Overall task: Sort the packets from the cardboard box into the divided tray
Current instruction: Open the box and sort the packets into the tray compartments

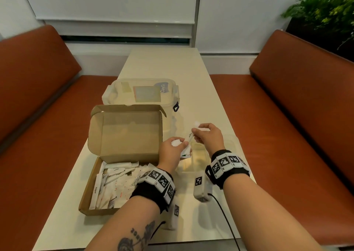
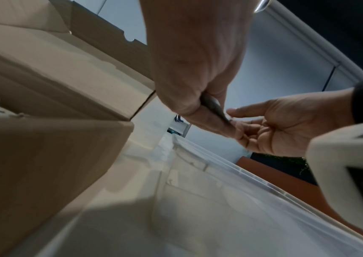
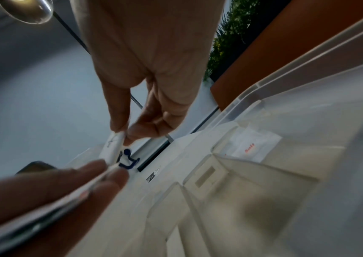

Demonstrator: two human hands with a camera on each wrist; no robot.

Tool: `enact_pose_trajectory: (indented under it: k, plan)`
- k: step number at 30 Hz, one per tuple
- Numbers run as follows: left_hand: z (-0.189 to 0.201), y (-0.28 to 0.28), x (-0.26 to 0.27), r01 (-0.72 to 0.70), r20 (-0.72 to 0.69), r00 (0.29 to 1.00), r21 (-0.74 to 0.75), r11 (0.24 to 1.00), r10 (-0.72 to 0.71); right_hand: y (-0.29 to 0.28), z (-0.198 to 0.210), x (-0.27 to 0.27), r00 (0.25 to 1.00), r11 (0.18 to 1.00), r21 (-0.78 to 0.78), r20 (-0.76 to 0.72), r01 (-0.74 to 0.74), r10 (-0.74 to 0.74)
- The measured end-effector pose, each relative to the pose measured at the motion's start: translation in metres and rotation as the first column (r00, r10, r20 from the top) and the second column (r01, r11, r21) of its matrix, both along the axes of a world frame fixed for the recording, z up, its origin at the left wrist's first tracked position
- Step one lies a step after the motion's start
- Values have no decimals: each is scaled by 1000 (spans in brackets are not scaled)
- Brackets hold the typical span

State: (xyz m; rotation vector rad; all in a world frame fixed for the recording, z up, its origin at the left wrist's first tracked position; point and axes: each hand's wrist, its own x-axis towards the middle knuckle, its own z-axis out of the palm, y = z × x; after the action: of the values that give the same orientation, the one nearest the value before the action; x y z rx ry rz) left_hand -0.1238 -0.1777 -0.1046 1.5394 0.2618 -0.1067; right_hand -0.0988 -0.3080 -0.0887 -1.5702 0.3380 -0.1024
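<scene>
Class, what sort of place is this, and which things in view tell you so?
Probably a café or restaurant booth: two orange padded benches face each other across a narrow table, with a planter beside and a box of sugar and salt packets.

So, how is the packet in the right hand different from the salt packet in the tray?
The stick packet is long and narrow; the salt packet is flat and squarish. The stick packet is pinched in the air by the right hand; the salt packet lies in a compartment of the divided tray. Both are white.

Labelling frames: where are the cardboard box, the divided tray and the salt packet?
cardboard box [image 1: 122,133], head view, inside of lid.
divided tray [image 3: 262,87], right wrist view, rim.
salt packet [image 3: 253,147], right wrist view, printed face.
</scene>
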Motion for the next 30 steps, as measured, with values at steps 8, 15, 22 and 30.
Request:
enact_pose_trajectory:
  k: [8, 15, 22, 30]
  plan:
    - [-4, 11, 5, -45, 9, 999, 62, 997, 45, 8, -12, -4, 991, 995, -31, -91, -98, 95]
    - [-10, 10, 6, -115, 62, 993, 269, 956, 102, 22, -17, 2, 976, 950, -294, -215, -108, 45]
    - [-12, 14, 10, -156, 90, 987, 314, 936, 134, 44, -22, 3, 888, 382, -802, -403, -459, 222]
    - [-13, 15, 12, -161, 79, 986, 308, 938, 144, 54, -32, 4, 846, 270, -803, -493, -532, 202]
